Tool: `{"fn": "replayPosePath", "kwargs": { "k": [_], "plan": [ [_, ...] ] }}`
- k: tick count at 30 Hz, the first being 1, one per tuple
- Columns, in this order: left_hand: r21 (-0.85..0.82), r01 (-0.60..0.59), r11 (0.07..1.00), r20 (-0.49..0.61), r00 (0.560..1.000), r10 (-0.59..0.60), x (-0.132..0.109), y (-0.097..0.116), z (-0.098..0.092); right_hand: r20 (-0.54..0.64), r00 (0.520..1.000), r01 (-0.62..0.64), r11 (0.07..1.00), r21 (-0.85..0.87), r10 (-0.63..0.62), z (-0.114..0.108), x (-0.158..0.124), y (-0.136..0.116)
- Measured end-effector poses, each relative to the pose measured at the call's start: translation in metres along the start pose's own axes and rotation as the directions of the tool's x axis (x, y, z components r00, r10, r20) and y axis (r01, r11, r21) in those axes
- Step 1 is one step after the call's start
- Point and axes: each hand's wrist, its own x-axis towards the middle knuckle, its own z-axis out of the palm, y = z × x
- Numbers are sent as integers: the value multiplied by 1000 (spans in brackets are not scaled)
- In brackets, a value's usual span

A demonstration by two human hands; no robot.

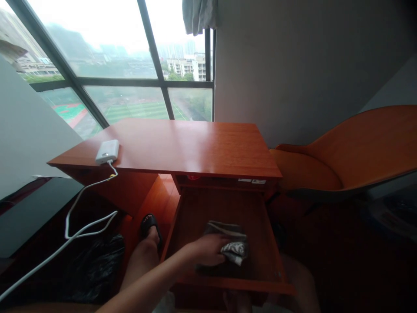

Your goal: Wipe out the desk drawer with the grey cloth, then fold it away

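My left hand [211, 249] reaches into the pulled-out drawer [273, 243] from the lower left. Its fingers are closed over a dark, patterned cloth [234, 252] with a pale black-and-white part, which lies against the drawer's bottom. Folds of the cloth stick out past the fingertips. Below the drawer's front board, in shadow, is a skin-toned shape that seems to be my right hand [237, 301]; its fingers are too dark and cut off to read. Apart from the cloth, the brown drawer bottom shows bare wood.
Above the drawer stands a reddish wooden desk [195, 145]. A white power bank [107, 151] with a white cable [76, 234] sits on its left side. An orange chair [306, 167] is at the right. A black plastic bag [100, 269] lies lower left, near my slippered foot [150, 226].
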Motion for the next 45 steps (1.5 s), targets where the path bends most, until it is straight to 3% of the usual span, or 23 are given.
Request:
{"fn": "replayPosePath", "kwargs": {
  "k": [3,9,14,18,23,28,31,35,39,41,43,45],
  "plan": [
    [148,3,989,-99,995,12,19,-26,-8,-40,997,-71,997,1,71,2,-3,-1],
    [390,173,904,-264,962,-70,67,-76,-30,-76,991,-109,994,-5,109,10,-11,-9],
    [371,298,880,-379,913,-149,105,-96,-52,-63,998,-28,1000,-4,28,13,-26,-16],
    [344,331,879,-407,896,-178,121,-100,-54,-56,998,11,1000,2,-11,14,-36,-22],
    [341,350,872,-429,884,-187,134,-94,-43,-52,998,21,1000,4,-21,17,-40,-27],
    [352,322,879,-437,887,-150,160,-73,-29,-66,997,46,999,4,-46,13,-34,-43],
    [348,309,885,-446,885,-134,180,-55,-18,-91,993,72,997,0,-71,2,-19,-73],
    [335,301,893,-471,874,-118,196,-35,-3,-147,983,106,994,-13,-106,-22,11,-140],
    [364,251,897,-447,892,-69,185,-23,14,-189,975,112,993,-24,-115,-42,38,-211],
    [396,196,897,-410,912,-19,169,-18,24,-196,974,112,993,-24,-115,-45,44,-228],
    [421,133,897,-362,932,31,149,-11,33,-197,973,115,993,-23,-117,-39,41,-223],
    [435,56,899,-306,948,89,128,-3,42,-183,976,116,993,-21,-117,-25,27,-189]
  ]
}}
